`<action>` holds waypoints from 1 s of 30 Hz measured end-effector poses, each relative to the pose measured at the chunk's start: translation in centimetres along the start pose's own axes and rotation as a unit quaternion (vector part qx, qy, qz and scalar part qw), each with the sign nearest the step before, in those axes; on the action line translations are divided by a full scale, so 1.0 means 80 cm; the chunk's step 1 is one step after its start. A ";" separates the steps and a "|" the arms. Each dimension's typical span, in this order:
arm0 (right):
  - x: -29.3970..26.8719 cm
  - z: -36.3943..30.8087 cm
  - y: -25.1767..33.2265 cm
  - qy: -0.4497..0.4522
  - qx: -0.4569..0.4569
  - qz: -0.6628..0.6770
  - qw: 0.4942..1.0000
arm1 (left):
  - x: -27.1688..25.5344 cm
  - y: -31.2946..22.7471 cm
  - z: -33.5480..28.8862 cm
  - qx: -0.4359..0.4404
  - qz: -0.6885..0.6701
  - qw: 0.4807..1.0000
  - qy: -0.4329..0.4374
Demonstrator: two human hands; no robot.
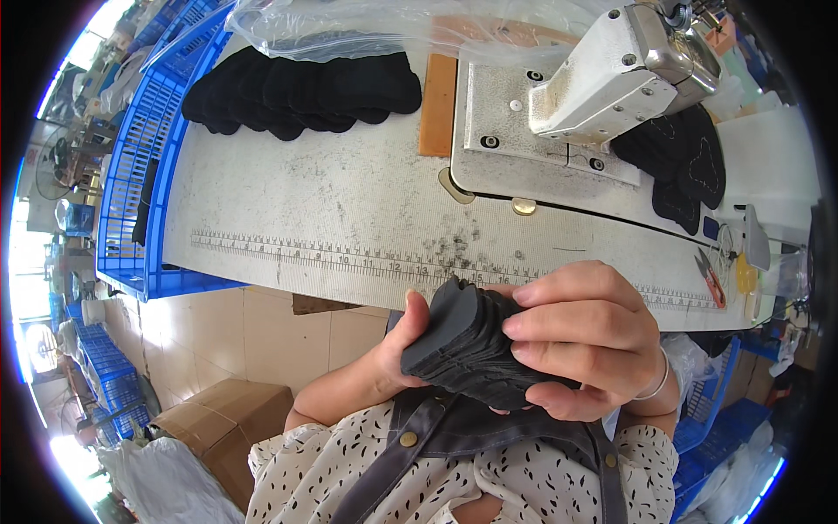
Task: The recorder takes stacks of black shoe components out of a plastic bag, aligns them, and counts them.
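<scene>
A blue plastic crate (179, 284) stands at the left edge of the worktop (262, 192); a dark item inside it is too indistinct to identify. Below, a cardboard box (227, 424) is partly covered by a pale plastic bag (175, 485), which is cut off by the rim of the view. A row of black fabric pieces (305, 92) lies overlapped beside the crate; the overlap hides most of each piece, and clear plastic film (349, 31) extends along its upper edge.

The left hand (393, 354) supports the left end of a stack of dark fabric pieces (467, 341). Its thumb is raised against the end of the stack; the remaining fingers are largely concealed by the stack. The stack is located off the front edge of the worktop, before the person's apron; its count cannot be read.

The right hand (598, 341) is partly closed on the right end, bent fingertips along the upper side, thumb below; it conceals that end. Above, the sewing machine (602, 79) blocks sight of its own needle area and partly covers black stitched pieces (698, 162). Red-handled snips (713, 284) lie at far right.
</scene>
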State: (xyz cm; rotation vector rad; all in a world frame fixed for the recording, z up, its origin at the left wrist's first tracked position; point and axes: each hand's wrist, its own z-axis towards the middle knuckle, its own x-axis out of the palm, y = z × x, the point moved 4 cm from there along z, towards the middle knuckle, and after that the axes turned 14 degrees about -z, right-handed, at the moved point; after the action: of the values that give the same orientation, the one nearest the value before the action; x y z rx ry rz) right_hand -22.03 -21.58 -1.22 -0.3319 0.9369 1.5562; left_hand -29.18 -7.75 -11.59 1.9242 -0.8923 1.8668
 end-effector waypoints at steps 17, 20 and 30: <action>0.000 0.000 0.002 -0.006 0.001 -0.002 1.000 | -0.001 -0.001 -0.002 0.010 -0.005 1.000 0.027; -0.003 0.003 0.004 -0.006 -0.016 -0.018 1.000 | 0.003 -0.002 -0.001 0.002 0.013 0.999 0.033; -0.013 0.004 0.013 0.058 -0.050 -0.128 0.989 | -0.002 0.004 0.004 -0.019 -0.011 0.999 0.033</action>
State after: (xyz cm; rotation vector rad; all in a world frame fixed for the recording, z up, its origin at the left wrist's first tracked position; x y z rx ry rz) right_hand -22.64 -22.01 0.06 -0.5963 0.8706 1.3610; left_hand -29.14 -8.15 -11.87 1.8313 -0.8767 1.8761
